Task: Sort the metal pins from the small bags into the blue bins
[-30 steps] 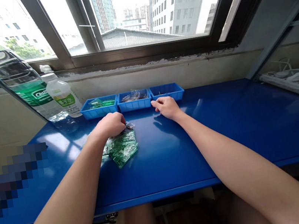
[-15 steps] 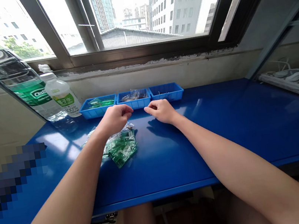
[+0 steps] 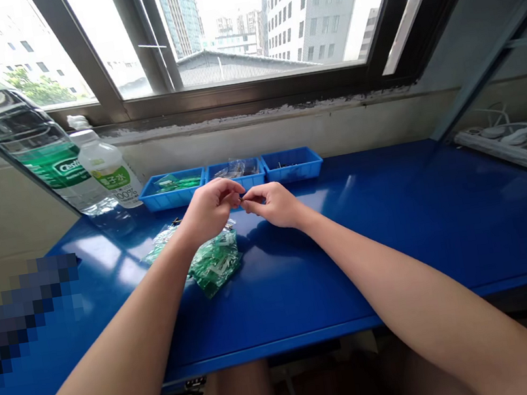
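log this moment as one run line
hands: fingertips together, contents unclear | green packets: on table | trays: behind hands

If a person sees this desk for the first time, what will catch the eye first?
Probably the two hands, left and right, meeting fingertip to fingertip above the blue desk. Next, the shiny green packets beside the left forearm, and three blue trays lined up behind.

Lg water bottle (image 3: 55,166) w/ green label — smaller white-capped bottle (image 3: 108,171) just beside it, nr window (image 3: 247,88).
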A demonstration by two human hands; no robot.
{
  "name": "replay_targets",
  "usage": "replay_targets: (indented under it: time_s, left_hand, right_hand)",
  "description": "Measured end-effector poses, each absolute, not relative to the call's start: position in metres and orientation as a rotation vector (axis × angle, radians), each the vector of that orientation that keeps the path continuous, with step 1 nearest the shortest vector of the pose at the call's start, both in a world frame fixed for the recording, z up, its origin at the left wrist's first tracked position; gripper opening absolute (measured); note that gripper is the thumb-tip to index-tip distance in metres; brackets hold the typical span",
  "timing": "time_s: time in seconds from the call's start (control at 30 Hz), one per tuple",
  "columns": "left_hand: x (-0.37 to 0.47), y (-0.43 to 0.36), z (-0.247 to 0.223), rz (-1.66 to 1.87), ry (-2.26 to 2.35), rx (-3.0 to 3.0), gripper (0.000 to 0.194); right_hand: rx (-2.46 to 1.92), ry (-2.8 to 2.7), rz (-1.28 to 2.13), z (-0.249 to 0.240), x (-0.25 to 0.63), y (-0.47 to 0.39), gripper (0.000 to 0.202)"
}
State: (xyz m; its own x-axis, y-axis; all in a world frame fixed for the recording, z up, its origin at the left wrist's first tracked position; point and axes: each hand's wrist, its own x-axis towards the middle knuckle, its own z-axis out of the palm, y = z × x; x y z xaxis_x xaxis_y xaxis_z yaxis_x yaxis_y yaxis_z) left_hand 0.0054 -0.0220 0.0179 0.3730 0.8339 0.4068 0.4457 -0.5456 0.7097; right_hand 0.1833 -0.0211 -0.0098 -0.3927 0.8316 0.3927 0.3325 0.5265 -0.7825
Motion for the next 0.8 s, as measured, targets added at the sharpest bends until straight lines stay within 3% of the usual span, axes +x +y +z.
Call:
replay_targets:
  time_s: [0.8]
  left_hand:
    - [0.0057,-0.0181,0.0168,1.193,1.301,2.171,0.022]
  right_hand:
    - [-1.005,-1.825,0.876,-0.0087,0.1887,-0.0162,0.030]
